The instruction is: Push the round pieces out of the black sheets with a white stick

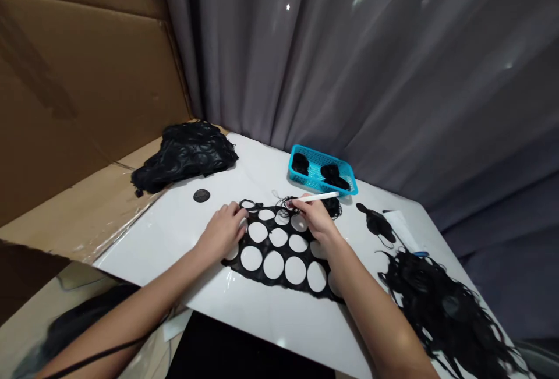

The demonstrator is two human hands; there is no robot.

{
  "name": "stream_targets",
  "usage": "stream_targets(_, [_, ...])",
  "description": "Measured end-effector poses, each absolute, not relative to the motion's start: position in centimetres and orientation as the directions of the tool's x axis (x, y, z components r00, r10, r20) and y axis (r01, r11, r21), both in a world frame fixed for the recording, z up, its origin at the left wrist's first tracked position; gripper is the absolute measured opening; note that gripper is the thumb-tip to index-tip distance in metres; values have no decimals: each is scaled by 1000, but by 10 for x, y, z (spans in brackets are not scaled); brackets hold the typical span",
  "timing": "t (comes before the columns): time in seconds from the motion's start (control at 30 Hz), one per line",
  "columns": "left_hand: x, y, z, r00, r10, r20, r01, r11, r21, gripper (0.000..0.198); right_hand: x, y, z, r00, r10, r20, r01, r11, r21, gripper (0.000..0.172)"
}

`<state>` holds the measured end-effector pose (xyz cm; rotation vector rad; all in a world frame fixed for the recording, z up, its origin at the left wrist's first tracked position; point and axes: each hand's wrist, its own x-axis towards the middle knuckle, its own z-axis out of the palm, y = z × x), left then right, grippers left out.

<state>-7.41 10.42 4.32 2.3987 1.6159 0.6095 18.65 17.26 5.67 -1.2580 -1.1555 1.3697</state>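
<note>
Pinning the black perforated sheet (pixel 267 246) to the white table (pixel 174 245) with our left hand (pixel 222 230), we curl those fingers, close together, over its edge, apparently to stop it sliding. Our right hand (pixel 317 219) pinches a white pen (pixel 317 197) between thumb and fingers above the sheet's far end. Those fingers hide the pen's tip, so we cannot tell whether it touches anything among the thin black strands (pixel 332 207) below. A blue plastic basket (pixel 321 158) sits just beyond, within easy reach, while a black mesh heap (pixel 186 155) and a black strand pile (pixel 437 303) lie well to either side, the pile cut off by the frame.
</note>
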Motion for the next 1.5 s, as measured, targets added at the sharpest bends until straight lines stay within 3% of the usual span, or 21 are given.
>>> stream_targets(0.1, [-69, 140, 41, 355, 911, 211, 823, -411, 392, 19, 192, 155, 51, -78, 968, -237, -205, -248, -947, 37])
stream_targets(0.3, [-80, 172, 45, 331, 918, 219, 803, -396, 445, 23, 204, 138, 49, -24, 968, -250, -388, -239, -890, 40])
stream_targets(0.53, [-80, 99, 55, 297, 899, 323, 774, -425, 470, 25, 194, 133, 43, -144, 916, -375, -556, -388, -735, 34])
stream_targets(0.7, [-74, 33, 27, 468, 777, 422, 767, -594, 243, 28, 177, 126, 44, -280, 863, -421, -596, -500, -629, 29])
stream_targets(0.8, [-75, 17, 9, 493, 741, 456, 788, -602, 127, 36, 160, 111, 43, -356, 872, -336, -478, -479, -736, 29])
stream_targets(0.93, [-74, 9, -2, 481, 747, 459, 813, -576, 86, 36, 138, 86, 36, -400, 902, -164, -57, -203, -977, 23])
stream_targets(1.07, [-71, 3, -2, 470, 744, 475, 826, -561, 61, 35, 129, 74, 32, -433, 901, -38, 272, 90, -958, 10])
stream_targets(1.23, [-67, 0, 0, 460, 747, 479, 837, -545, 46, 35, 128, 71, 31, -436, 899, 46, 355, 219, -909, 15])
stream_targets(1.5, [-65, 0, 1, 422, 762, 491, 847, -525, 86, 35, 127, 70, 32, -435, 896, 91, 400, 283, -872, 20])
